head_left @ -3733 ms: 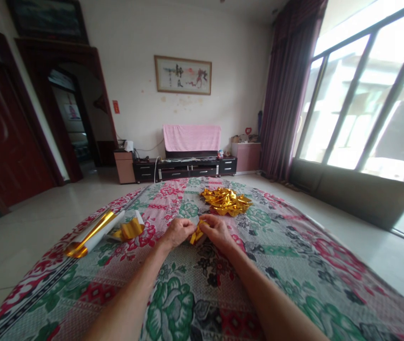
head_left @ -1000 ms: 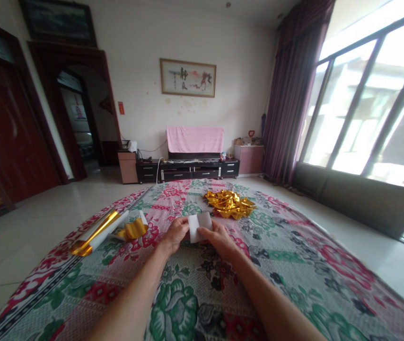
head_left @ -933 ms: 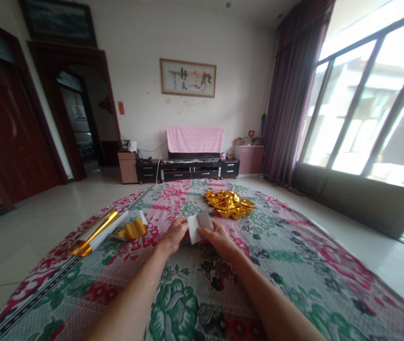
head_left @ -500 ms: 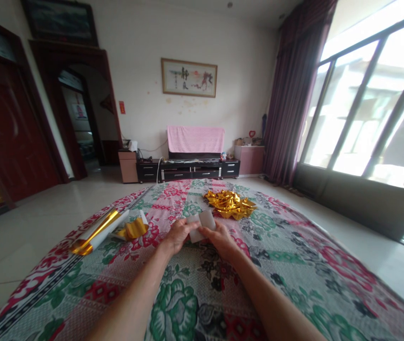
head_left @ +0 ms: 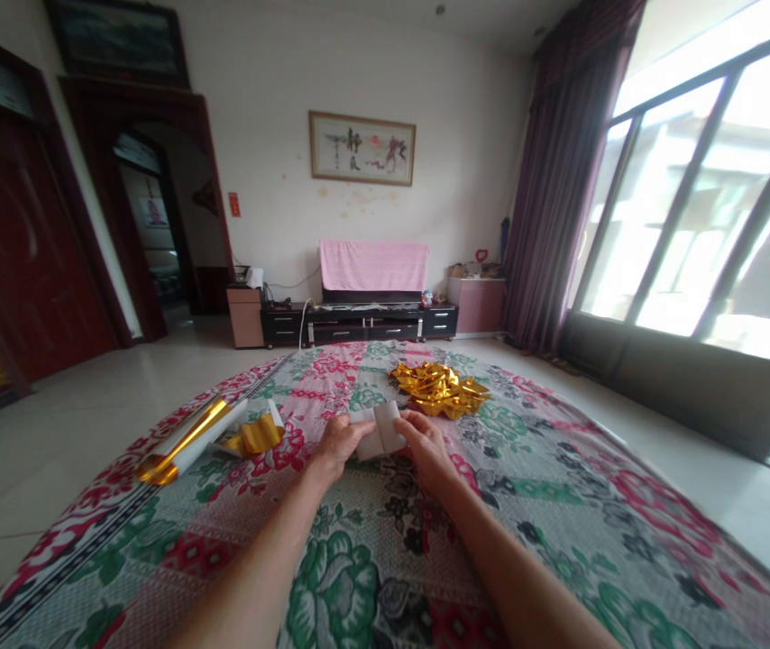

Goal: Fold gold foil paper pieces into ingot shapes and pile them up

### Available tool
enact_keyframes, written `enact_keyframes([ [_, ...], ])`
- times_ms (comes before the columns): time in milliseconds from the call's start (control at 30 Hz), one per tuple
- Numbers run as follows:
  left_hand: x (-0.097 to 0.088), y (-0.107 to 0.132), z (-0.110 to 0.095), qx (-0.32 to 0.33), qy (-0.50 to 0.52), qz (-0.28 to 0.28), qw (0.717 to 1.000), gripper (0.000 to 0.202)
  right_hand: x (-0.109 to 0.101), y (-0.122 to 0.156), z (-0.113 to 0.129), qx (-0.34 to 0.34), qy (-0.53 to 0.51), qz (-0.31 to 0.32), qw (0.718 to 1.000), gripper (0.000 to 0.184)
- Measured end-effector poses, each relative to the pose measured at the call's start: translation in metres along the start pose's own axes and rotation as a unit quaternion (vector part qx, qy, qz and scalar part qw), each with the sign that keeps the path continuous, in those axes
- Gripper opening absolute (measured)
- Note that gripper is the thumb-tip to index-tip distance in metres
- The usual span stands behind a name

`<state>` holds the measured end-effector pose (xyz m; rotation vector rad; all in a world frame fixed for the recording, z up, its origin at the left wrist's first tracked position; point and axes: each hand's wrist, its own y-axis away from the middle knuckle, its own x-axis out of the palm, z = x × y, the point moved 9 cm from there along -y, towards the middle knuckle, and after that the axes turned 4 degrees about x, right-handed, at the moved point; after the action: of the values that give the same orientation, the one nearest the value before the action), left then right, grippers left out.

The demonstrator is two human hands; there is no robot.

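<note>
A small piece of pale paper (head_left: 377, 434), white on the side facing me, is held between my two hands above the patterned cloth. It has a crease or overlap down its middle. My left hand (head_left: 341, 446) pinches its left end, thumb on top. At the right end, my right hand (head_left: 420, 442) grips the edge between thumb and fingers. Just beyond my right hand lies a heap of folded gold foil paper pieces (head_left: 440, 389). The fingers under the paper are hidden.
A flowered cloth (head_left: 547, 541) covers the surface before me. To the left lie a roll of gold and white paper (head_left: 192, 442) and a curled gold piece (head_left: 260, 435). Farther off stands a black TV cabinet (head_left: 364, 324) with a pink cloth (head_left: 375, 264) above it.
My right hand has shifted its grip from the paper's lower edge to its right edge, the thumb moving up and right. The paper lies slightly farther left; my left hand has barely moved.
</note>
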<state>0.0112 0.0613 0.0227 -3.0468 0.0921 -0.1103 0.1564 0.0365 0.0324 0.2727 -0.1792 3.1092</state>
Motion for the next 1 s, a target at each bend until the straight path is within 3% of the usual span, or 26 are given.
enact_keyframes([
  [200, 0.000, 0.000, -0.002, 0.017, -0.035, -0.009, 0.999, 0.023, -0.008, -0.006, 0.003, -0.069, 0.099, -0.047, 0.992, 0.030],
  [467, 0.007, 0.004, -0.004, 0.015, -0.070, -0.008, 0.997, 0.020, -0.011, 0.008, 0.027, -0.149, 0.284, -0.128, 0.939, 0.018],
  [700, 0.005, 0.004, -0.003, 0.008, -0.076, -0.008, 0.997, 0.015, 0.006, 0.019, 0.039, -0.166, 0.275, -0.071, 0.944, 0.019],
  [1000, 0.011, 0.004, 0.001, 0.001, -0.033, 0.031, 0.999, 0.019, 0.011, 0.014, 0.025, -0.118, 0.218, -0.005, 0.969, 0.017],
])
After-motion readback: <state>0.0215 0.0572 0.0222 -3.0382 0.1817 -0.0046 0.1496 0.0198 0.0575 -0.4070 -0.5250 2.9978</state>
